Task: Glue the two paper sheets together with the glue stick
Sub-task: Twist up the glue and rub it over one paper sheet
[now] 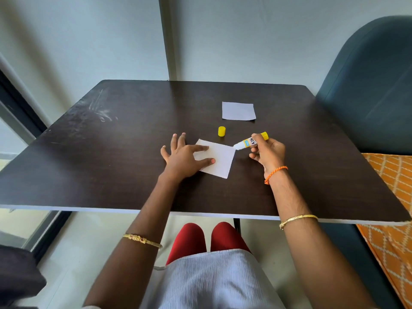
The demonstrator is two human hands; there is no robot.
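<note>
The near sheet (219, 160), light and limp, would likely skid under a glue stroke, so it wants pinning flat: the left hand (181, 159) lies spread on its left part. The right hand (268, 152) pinches the uncapped glue stick (249, 142), tip at the sheet's right corner. The cap (221, 131) and far sheet (238, 111) lie beyond.

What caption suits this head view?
Left hand pins paper sheet; right hand brings uncapped glue stick to its corner.

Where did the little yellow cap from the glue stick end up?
In the head view, the yellow cap stands on the dark table, right of centre, between the far paper sheet and the near paper sheet, touching neither.
</note>
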